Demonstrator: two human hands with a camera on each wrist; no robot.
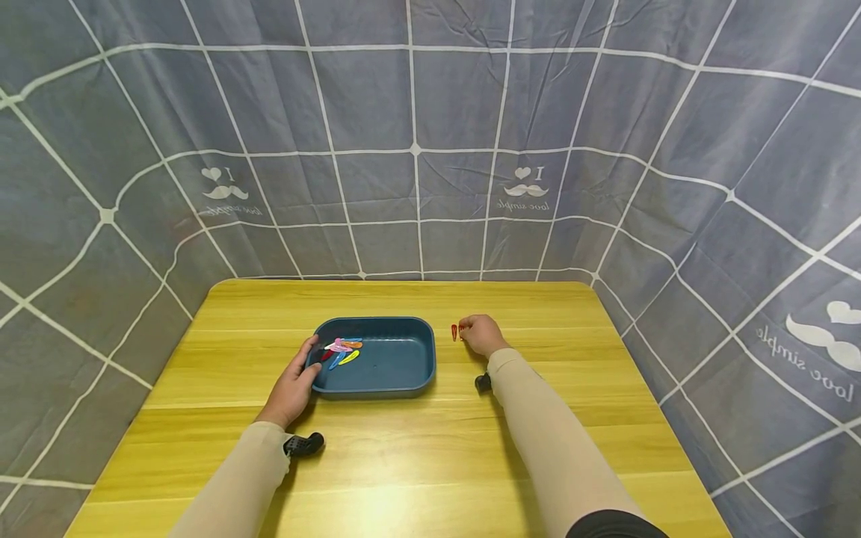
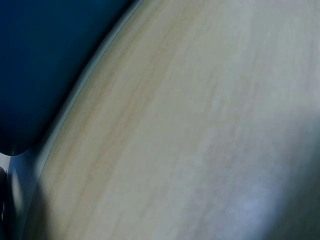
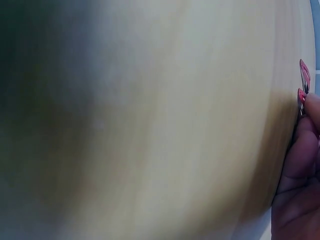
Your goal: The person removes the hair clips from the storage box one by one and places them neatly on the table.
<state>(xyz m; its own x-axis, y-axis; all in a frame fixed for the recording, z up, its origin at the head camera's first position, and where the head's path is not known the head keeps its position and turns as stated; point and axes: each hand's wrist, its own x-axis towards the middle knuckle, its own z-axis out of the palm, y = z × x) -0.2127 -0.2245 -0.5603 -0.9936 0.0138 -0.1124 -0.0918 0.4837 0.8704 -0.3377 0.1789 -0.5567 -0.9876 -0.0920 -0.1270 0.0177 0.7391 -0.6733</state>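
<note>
A dark blue plastic tray [image 1: 403,389] sits on the table, and my left hand [image 1: 291,392] grips its left side, the thumb at the near left corner. In the left wrist view only the blue tray wall [image 2: 50,60] and a sliver of hand show. Several snap hair clips, among them a yellow clip [image 1: 349,358] and an orange clip [image 1: 353,344], lie heaped at the tray's left end. Right of the tray, my right hand [image 1: 481,336] pinches a red hair clip [image 3: 301,95] at the tabletop. Just beside it lies another red hair clip [image 1: 454,332].
The yellow wood-grain table [image 1: 383,463] extends around the tray. A grey curtain [image 1: 377,112] with white grid lines hangs behind and at both sides. Dark wrist cameras, such as the left camera [image 1: 304,445], jut from both sleeves.
</note>
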